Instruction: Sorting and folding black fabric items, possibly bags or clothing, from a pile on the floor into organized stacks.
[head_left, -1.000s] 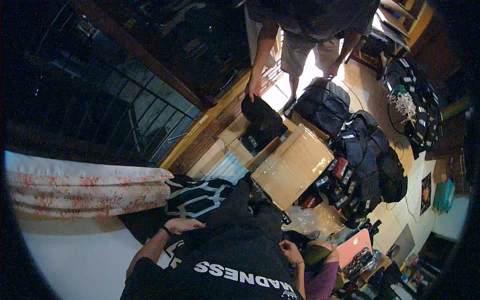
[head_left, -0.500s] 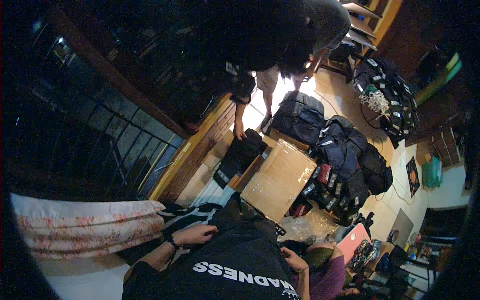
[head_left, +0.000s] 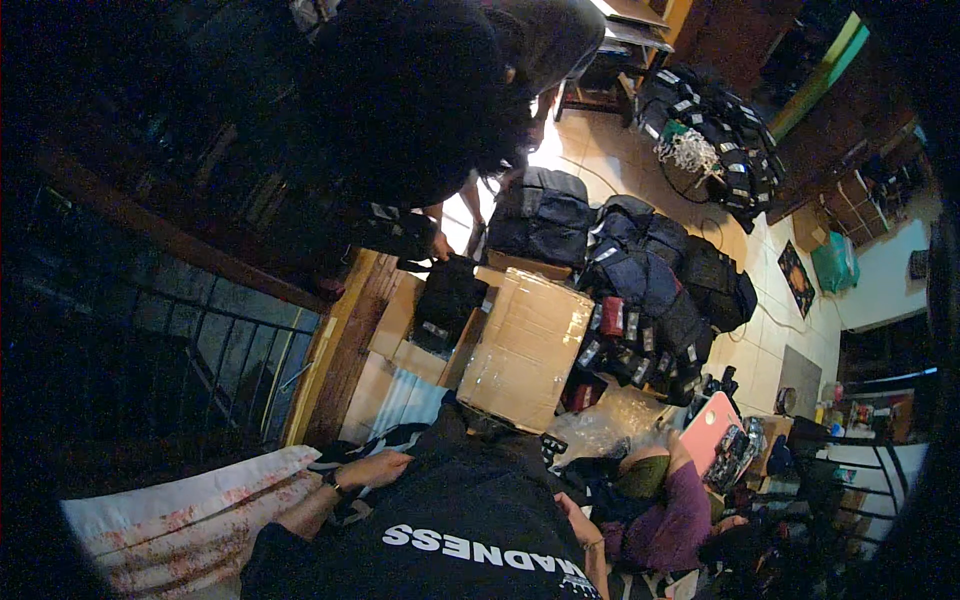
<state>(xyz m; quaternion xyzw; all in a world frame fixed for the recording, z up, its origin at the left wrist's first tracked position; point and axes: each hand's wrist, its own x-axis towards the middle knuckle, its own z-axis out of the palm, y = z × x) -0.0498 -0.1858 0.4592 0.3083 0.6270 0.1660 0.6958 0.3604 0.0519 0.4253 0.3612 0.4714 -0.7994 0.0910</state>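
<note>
My left hand (head_left: 378, 468), with a dark band at the wrist, rests beside the edge of my black shirt (head_left: 470, 500). Its fingers stretch loosely toward the cloth and hold nothing visible. On the other side of the shirt lies my right hand (head_left: 574, 515), its fingers partly hidden. A large closed cardboard box (head_left: 525, 345) with shiny tape stands just beyond my lap, apart from both hands. Left of it, another person's hand (head_left: 441, 246) grips the top of a black bag (head_left: 448, 300) at an open carton (head_left: 398, 350).
Dark backpacks (head_left: 540, 215) and a heap of black bags (head_left: 645, 290) stand past the box. Clear plastic wrap (head_left: 610, 425) lies to the right, near a person in purple (head_left: 665, 520) and a pink board (head_left: 712, 428). A railing (head_left: 220, 350) runs along the left.
The view has shifted, so the scene sits further left. The other person has leaned in, and the black bag now hangs more upright under their hand. My hands stay by the shirt.
</note>
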